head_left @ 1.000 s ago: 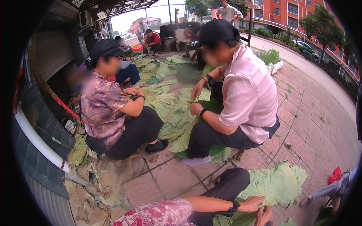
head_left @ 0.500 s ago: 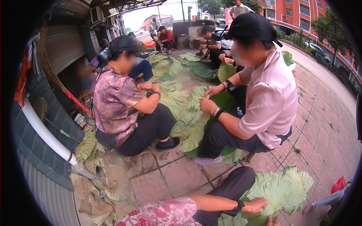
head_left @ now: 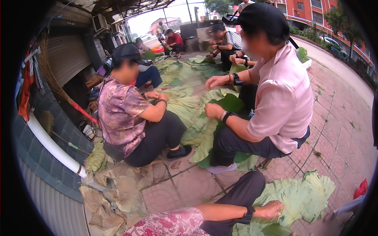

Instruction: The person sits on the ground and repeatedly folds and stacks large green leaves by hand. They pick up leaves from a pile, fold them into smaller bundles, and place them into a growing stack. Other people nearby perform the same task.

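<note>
While your bare left hand [head_left: 269, 209] hangs curled at a broad, pale green, ribbed leaf [head_left: 301, 196], pink square paving [head_left: 197, 183] spreads around you

Although your left fingers are bent inward over the leaf's left side, whether they pinch it cannot be told. Your right hand is outside the view, so its fingers cannot be told either. The leaf lies on the paving at the lower right, its rim ruffled.

Beneath you, dark joints and faint round patterns mark the paving, which runs out on the right to a pale grey road [head_left: 346, 72]. To your lower left, crumpled, dry brown leaves [head_left: 104, 214] lie near a dark grey tiled wall [head_left: 59, 165], where a thick white plastic pipe [head_left: 55, 147] slants down above a ribbed grey metal shutter [head_left: 45, 200].

Ahead of you, a wide spread of pale green leaves [head_left: 179, 104] covers the ground between a person in a purple patterned shirt [head_left: 122, 112] and a person in a pale pink shirt [head_left: 281, 102]. A slatted canopy roof [head_left: 122, 7] hangs overhead; beyond the road stands an orange-red building [head_left: 303, 17].
</note>
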The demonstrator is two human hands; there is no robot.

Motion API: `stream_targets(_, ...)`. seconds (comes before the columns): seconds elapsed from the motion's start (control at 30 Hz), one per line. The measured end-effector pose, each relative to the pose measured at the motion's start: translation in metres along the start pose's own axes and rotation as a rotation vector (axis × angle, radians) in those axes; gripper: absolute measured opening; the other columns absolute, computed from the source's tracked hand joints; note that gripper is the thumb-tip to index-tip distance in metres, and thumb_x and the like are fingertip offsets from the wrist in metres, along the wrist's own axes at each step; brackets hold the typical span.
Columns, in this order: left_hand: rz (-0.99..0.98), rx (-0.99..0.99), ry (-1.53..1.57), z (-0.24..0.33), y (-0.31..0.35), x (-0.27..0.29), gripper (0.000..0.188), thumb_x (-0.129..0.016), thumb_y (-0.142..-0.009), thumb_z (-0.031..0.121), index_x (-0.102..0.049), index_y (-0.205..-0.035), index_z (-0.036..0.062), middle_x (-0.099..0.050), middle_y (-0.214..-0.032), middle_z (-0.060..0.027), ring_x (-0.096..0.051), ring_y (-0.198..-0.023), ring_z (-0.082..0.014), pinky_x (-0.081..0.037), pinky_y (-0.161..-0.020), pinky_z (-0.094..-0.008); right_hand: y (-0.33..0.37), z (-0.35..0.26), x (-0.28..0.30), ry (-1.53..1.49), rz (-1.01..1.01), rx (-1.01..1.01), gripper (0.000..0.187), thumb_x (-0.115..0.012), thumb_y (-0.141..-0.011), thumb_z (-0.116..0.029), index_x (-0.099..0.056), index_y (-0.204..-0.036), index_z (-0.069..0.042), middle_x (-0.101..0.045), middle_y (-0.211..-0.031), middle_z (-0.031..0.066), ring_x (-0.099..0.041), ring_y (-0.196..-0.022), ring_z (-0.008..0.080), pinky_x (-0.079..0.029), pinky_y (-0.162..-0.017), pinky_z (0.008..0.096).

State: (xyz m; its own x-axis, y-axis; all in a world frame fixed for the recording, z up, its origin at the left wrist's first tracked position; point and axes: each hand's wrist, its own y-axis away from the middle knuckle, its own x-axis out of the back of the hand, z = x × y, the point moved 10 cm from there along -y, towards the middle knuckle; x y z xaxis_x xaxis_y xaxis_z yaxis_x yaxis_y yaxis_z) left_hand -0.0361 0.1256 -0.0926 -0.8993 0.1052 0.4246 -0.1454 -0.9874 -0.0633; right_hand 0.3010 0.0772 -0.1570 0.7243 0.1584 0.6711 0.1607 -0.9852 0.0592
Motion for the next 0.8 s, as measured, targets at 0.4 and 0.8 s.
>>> stream_targets(0.4, 0.093, 0.187, -0.023, -0.034, -0.008, 0.057, 0.032, -0.071, -0.083, 0.012, -0.064, -0.112, 0.0017, -0.066, -0.109, -0.0224, -0.061, -0.11, -0.0415, -0.048, -0.092, -0.0496, 0.006, -0.01, 0.047, 0.094, 0.229, -0.041, 0.064, -0.072, -0.082, -0.02, -0.051, -0.141, -0.003, -0.057, -0.133, 0.0292, -0.055, -0.118, 0.044, -0.046, -0.101, 0.0513)
stream_targets(0.8, 0.355, 0.172, -0.006, -0.059, 0.004, 0.115, 0.023, -0.069, -0.084, 0.012, -0.064, -0.102, -0.0021, -0.067, -0.092, -0.0257, -0.065, -0.096, -0.0436, -0.051, -0.082, -0.0505, 0.029, 0.01, 0.1, -0.325, 0.711, -0.469, 0.064, -0.073, -0.09, -0.022, -0.043, -0.14, 0.006, -0.056, -0.13, 0.0282, -0.058, -0.112, 0.0357, -0.051, -0.096, 0.0467)
